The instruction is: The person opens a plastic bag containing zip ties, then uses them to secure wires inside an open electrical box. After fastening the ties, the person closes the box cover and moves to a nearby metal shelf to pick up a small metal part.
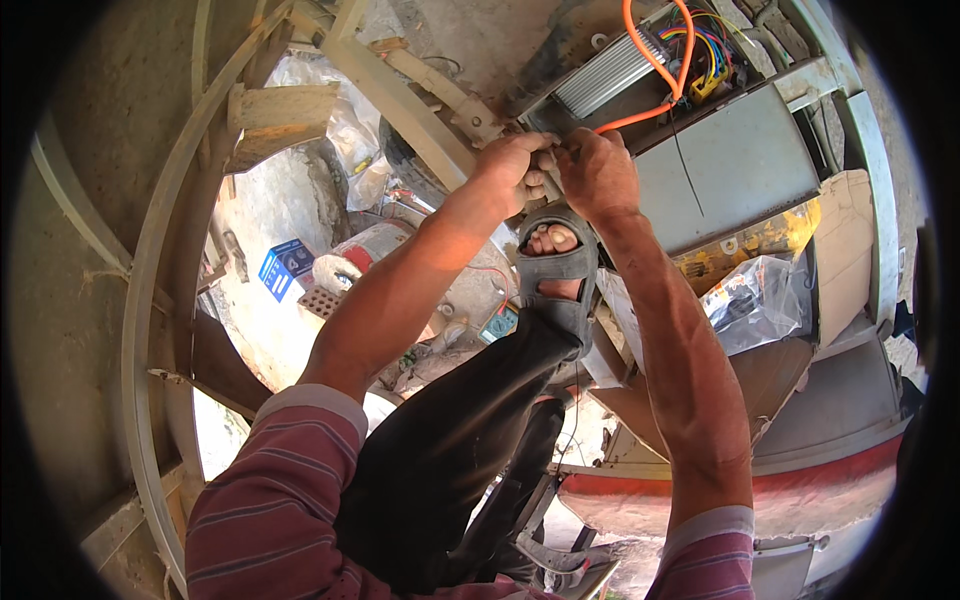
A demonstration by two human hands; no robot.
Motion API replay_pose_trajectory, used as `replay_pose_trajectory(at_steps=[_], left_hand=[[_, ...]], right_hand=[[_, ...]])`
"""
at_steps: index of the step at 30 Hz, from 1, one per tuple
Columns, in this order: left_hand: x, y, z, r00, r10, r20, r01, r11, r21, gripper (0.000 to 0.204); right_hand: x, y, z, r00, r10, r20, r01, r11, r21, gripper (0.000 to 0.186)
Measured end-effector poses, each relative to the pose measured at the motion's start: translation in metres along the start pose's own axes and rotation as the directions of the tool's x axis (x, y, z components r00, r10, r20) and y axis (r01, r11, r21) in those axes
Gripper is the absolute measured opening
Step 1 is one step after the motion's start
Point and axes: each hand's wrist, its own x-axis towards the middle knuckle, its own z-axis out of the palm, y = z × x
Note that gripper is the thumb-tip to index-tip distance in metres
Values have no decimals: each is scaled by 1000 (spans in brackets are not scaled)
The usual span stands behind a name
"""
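Near the top centre, my left hand and my right hand are close together, both with curled fingers at a narrow metal piece. What exactly they pinch is too small to make out. The orange cable runs from beside my right hand to an open metal housing holding a finned aluminium box and coloured wires. My foot in a grey sandal is raised just below my hands.
A curved metal frame rims the left. Below lie a blue box, a white cylinder and plastic sheeting. At right are cardboard, a clear bag, a yellow panel and a red-edged body panel.
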Motion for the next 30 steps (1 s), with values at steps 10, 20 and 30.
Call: replay_pose_trajectory(at_steps=[10, 20, 30], left_hand=[[1, -4, 1, 999, 23, 30, -25, 996, 90, 21], [13, -12, -25, 982, 182, -51, -175, 977, 119, 12], [43, -5, -35, 983, 180, -28, -182, 979, -89, 16]], right_hand=[[3, -7, 11, 983, 128, -132, -132, 991, -18, 27], [9, -15, 3, 993, 83, -82, -90, 992, -85, 21], [9, -17, 1, 998, 37, -59, -44, 991, -127, 20]])
